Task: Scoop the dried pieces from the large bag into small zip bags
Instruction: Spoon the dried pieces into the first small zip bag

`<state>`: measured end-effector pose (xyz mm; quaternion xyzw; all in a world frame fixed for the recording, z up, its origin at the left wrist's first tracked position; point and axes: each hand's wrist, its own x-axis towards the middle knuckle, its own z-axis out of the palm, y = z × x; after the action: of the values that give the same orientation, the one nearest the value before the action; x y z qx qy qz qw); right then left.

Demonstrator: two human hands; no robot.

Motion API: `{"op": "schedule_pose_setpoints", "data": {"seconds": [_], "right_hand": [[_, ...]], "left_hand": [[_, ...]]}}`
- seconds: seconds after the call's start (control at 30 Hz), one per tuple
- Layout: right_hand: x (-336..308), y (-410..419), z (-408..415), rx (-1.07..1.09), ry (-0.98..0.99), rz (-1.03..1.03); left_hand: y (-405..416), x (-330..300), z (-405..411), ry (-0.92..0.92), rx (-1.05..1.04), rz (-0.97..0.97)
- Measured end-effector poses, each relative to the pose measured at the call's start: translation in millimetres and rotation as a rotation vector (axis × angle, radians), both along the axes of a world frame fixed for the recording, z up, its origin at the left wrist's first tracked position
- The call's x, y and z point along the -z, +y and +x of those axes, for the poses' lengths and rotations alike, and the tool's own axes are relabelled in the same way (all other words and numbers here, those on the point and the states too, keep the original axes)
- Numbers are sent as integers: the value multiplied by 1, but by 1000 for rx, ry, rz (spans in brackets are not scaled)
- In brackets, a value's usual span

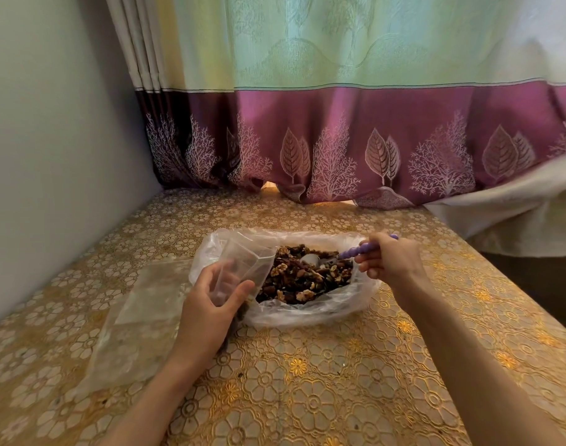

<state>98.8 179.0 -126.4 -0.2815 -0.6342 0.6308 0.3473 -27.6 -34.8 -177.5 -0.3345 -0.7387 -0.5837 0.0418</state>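
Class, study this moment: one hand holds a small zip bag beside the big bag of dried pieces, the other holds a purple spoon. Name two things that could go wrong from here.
1. The small zip bag is limp and held by the left hand alone; its mouth may sag, so pieces could spill onto the tablecloth.
2. The right hand has its grip far back on the purple spoon; a loaded bowl might tip while leaving the large bag.
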Motion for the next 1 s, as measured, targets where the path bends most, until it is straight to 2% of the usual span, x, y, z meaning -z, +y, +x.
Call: {"op": "schedule_pose_setpoints", "data": {"seconds": [0.17, 0.53, 0.8, 1.0], "right_hand": [[2, -4, -3, -51, -8, -66], [1, 5, 1, 91, 94, -138], [-22, -12, 1, -42, 257, -151], [-34, -39, -2, -213, 283, -103]], "left_hand": [[-1, -1, 1, -3, -2, -2], [0, -2, 1, -2, 4, -12], [-1, -1, 2, 11, 8, -51], [-1, -1, 1, -8, 10, -49]]}}
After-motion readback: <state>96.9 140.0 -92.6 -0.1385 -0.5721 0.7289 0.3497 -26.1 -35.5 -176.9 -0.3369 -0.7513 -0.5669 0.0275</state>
